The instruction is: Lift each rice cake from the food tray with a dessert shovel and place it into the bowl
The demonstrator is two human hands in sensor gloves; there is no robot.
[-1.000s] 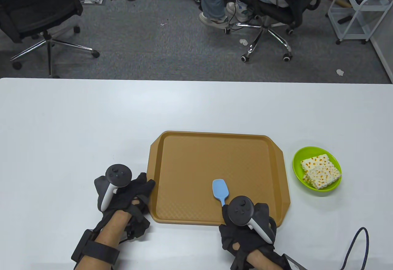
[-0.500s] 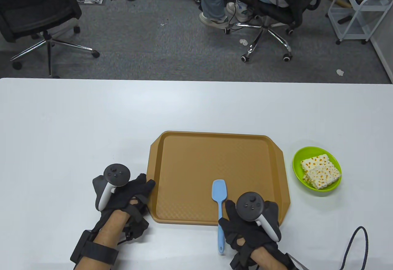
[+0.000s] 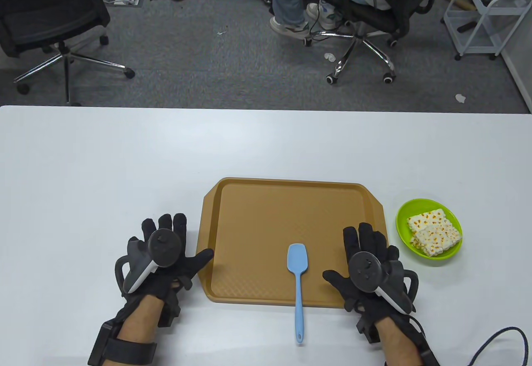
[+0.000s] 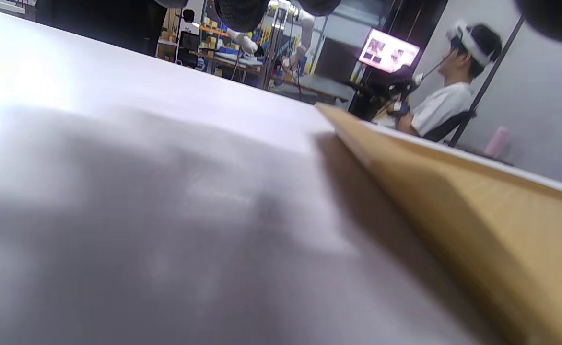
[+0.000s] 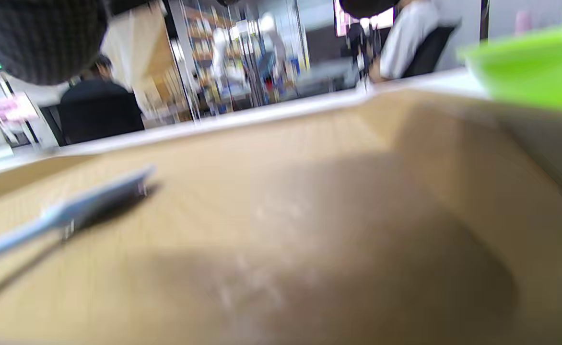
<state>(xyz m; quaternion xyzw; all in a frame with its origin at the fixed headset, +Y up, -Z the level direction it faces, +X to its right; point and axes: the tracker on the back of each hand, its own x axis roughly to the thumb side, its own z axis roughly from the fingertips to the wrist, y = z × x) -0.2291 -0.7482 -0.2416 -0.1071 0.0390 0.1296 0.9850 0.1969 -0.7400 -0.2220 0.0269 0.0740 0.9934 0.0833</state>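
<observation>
the food tray (image 3: 253, 216) is a tan-brown plastic rectangle with clipped corners and a raised rim, lying flat on the white table; its textured floor holds only the shovel's blade. the dessert shovel (image 3: 298, 283) is pale blue, with a small rounded flat blade and a long thin handle. it lies straight, blade on the tray floor near the near rim, handle crossing that rim and ending on the table. the bowl (image 3: 402, 216) is lime green, round and shallow, standing upright just beside the tray's right edge. the rice cakes (image 3: 434, 232) are white puffed squares with orange specks, stacked overlapping inside the bowl.
</observation>
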